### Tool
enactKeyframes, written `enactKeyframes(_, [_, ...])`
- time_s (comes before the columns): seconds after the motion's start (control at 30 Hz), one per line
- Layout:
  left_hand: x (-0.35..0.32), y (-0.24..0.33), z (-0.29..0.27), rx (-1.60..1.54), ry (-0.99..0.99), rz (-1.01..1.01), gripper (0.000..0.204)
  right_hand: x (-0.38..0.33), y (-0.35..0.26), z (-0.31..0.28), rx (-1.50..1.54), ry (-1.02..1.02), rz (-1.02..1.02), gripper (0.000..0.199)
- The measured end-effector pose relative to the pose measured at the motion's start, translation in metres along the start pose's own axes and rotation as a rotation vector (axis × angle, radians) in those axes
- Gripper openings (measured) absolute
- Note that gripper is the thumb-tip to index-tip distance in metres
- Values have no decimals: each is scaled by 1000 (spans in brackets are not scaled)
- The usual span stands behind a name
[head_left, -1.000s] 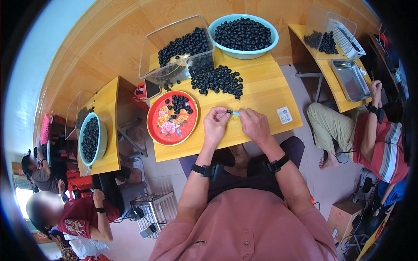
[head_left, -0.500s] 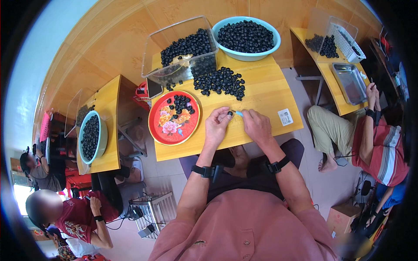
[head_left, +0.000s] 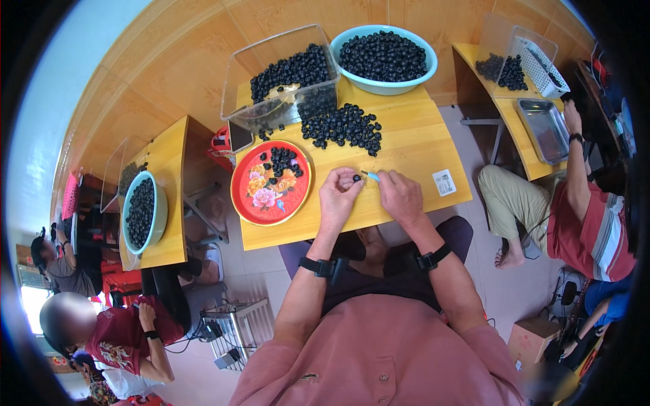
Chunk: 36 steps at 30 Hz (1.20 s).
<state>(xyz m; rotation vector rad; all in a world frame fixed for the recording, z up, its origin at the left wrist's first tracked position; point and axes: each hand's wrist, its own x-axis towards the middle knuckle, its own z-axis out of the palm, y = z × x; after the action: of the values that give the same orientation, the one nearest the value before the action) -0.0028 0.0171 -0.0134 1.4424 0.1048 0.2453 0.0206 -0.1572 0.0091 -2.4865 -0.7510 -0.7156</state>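
My left hand [head_left: 340, 196] pinches one small black round piece [head_left: 356, 178] at its fingertips, just above the yellow wooden table [head_left: 406, 152]. My right hand [head_left: 401, 196] grips a thin light-blue tool [head_left: 371, 175] whose tip points at that piece. A loose pile of the same black pieces [head_left: 342, 126] lies on the table beyond my hands. A red flowered plate [head_left: 271, 183] holding several black pieces sits left of my left hand.
A clear plastic bin [head_left: 284, 78] and a turquoise bowl [head_left: 384, 58], both full of black pieces, stand at the table's far edge. A white label [head_left: 444, 182] lies at the right. Other people sit at neighbouring tables left and right.
My hands stay together over the table edge; the view has shifted slightly. The black piece now shows clearly at my left fingertips, beside the blue tool.
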Motion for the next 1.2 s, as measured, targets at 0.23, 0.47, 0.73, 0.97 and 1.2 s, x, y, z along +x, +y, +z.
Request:
enactKeyframes(0.23, [-2, 7, 5, 31, 58, 86, 22, -1, 0, 2, 9, 4, -6, 7])
enactKeyframes(0.47, [-2, 9, 2, 142, 38, -29, 23, -1, 0, 2, 9, 9, -7, 8])
enactKeyframes(0.73, [-3, 4, 4, 185, 49, 98, 24, -1, -1, -1, 14, -27, -49, 8])
enactKeyframes(0.97, [-1, -1, 2, 250, 46, 127, 24, -1, -1, 1, 5, -31, -56, 7])
enactKeyframes(1.2, [-1, -3, 2, 106, 20, 74, 24, -1, -2, 0, 15, -45, -40, 6])
